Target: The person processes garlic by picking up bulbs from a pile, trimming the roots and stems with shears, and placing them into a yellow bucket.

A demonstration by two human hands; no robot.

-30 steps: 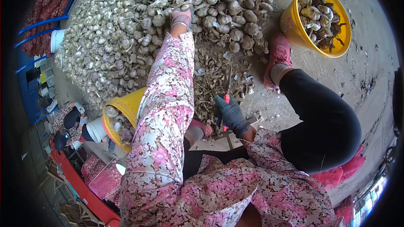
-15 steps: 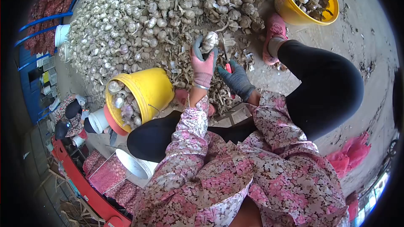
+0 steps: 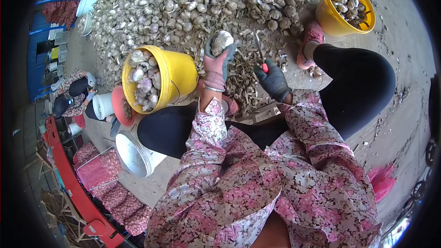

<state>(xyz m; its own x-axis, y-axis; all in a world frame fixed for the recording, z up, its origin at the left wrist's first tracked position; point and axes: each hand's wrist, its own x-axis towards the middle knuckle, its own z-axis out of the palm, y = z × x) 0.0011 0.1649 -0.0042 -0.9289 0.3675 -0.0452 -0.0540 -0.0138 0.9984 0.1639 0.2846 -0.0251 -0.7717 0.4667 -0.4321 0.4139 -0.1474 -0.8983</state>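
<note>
My left hand (image 3: 217, 64), in a pink and grey glove, holds a garlic bulb (image 3: 222, 42) at its fingertips, over dry trimmings (image 3: 242, 85). To the right, my right hand (image 3: 274, 80), in a dark grey glove, is closed on a cutting tool (image 3: 261, 51) with a red handle; its blade points up and away from the bulb. A large heap of garlic (image 3: 183, 7) lies beyond both hands. The tipped yellow bucket (image 3: 181, 77) with garlic bulbs inside is left of my left hand.
Another yellow bucket (image 3: 330, 20) with garlic stands at the upper right. At the left are a white bucket (image 3: 133, 154), a red basin (image 3: 120, 105) and a person (image 3: 73, 94) bending. Red net sacks (image 3: 103, 167) lie by a red metal beam (image 3: 69, 170). Pink netting (image 3: 382, 181) lies at right.
My hands have moved apart, and the cutting tool is now farther from the bulb. The bulb's long stem no longer shows. The whole view has shifted somewhat.
</note>
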